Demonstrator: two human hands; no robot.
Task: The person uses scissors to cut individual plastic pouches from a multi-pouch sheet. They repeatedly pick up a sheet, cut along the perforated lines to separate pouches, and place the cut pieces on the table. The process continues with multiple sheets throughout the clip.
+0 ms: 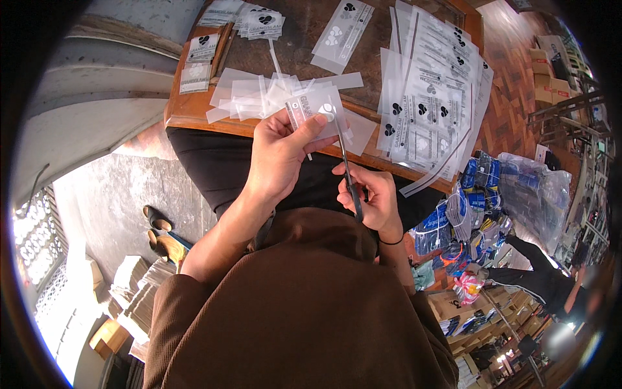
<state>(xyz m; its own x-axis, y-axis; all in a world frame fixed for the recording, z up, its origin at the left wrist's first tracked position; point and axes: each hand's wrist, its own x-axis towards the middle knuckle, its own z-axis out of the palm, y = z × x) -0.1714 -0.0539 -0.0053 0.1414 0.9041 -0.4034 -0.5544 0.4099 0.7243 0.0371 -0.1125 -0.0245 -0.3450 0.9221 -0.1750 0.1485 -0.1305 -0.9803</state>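
My left hand (277,155) pinches a small translucent sheet (332,104) printed with a black-and-white logo, thumb on top. My right hand (374,202) is closed around a pair of scissors (350,185). Their blades point away from me and lie along the right part of the sheet, beside the white mark; whether they are parted is hard to see. Under and behind the sheet, translucent offcuts (241,91) lie loosely heaped near the table's front edge. Small cut labels (262,24) are piled at the far left, with more labels (199,48) stacked at the left edge.
Large printed sheets (447,71) overlap on the right of the wooden table (184,111), a loose strip hanging over the edge. A narrower printed sheet (341,35) lies far back. Right of me are wrapped blue bundles (479,178) and a person (551,285). Shoes (159,220) stand on the left floor.
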